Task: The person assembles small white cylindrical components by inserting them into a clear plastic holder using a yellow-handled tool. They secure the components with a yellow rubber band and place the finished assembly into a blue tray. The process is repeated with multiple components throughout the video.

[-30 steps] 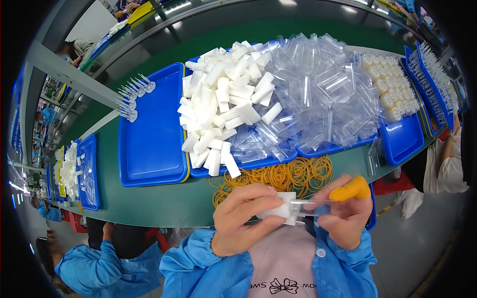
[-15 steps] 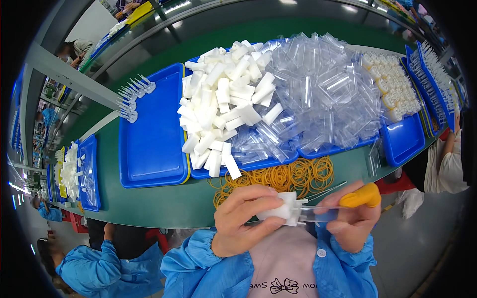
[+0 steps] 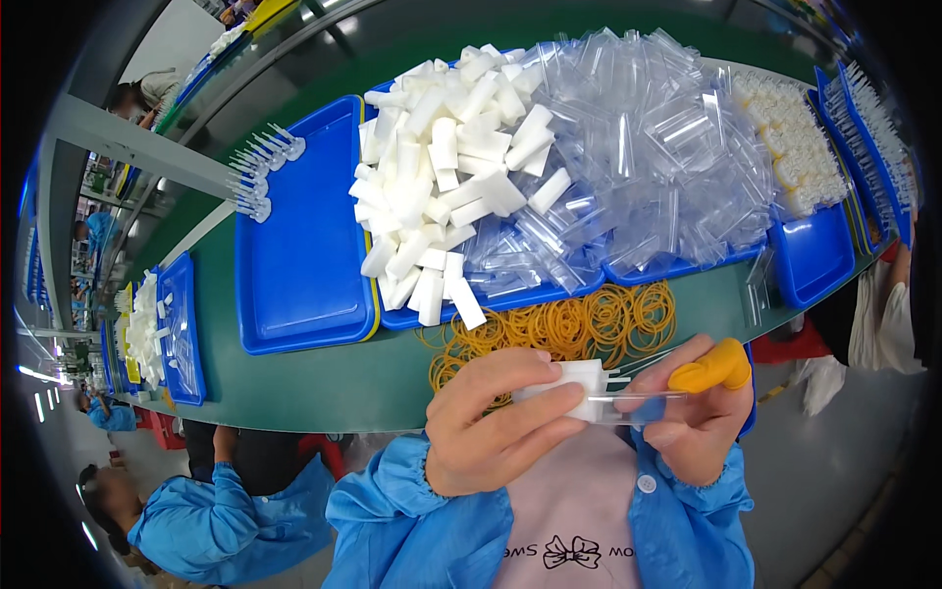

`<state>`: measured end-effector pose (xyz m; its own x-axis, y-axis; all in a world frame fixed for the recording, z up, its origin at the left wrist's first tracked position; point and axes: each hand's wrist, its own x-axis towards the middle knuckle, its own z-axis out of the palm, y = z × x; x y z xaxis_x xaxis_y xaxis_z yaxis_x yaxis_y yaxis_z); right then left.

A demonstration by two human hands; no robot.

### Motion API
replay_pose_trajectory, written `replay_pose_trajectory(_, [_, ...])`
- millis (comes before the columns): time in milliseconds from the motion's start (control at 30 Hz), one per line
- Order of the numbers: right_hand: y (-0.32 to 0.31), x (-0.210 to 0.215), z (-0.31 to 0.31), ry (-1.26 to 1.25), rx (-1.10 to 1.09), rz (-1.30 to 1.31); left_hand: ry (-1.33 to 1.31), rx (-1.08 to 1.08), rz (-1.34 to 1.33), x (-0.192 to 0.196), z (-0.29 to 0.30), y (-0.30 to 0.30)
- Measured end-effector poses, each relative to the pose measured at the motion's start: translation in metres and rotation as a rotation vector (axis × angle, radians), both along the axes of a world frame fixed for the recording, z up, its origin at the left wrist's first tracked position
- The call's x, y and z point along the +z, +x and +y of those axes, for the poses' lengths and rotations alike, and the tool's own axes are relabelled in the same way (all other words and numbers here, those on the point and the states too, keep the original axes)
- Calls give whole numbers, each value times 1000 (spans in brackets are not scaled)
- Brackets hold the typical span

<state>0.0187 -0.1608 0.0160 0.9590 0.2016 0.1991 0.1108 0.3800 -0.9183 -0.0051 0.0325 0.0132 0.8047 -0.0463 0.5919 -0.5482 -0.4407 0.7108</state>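
Observation:
In front of my chest, my left hand is closed around white foam blocks. A few thin white prongs stick out of their right end. My right hand, with yellow finger cots on it, pinches a clear plastic sleeve. The sleeve's left end lies against the near side of the foam; whether it goes round the foam I cannot tell. Just beyond my hands lies a pile of orange rubber bands on the green table.
White foam blocks and clear sleeves are heaped in blue trays. At left is another blue tray, with pronged white parts by its corner. More clear parts stand at right. A co-worker in blue sits at left.
My view has shifted, so the trays sit higher. The sleeve has come nearer the left hand and now overlaps the foam's near side.

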Motion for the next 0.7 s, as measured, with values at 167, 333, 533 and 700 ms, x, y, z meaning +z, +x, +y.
replay_pose_trajectory(167, [2,0,4,-76,-30,-54,19,9,24,-3,0,2])
replay_pose_trajectory(333, [10,-2,-2,85,53,120,-377,-120,263,-8,-1,1])
replay_pose_trajectory(533, [16,1,-13,105,72,210,-1003,-405,842,-18,3,-11])
replay_pose_trajectory(700, [26,0,-19,-287,-1,-124,-835,-306,727,-29,10,-11])
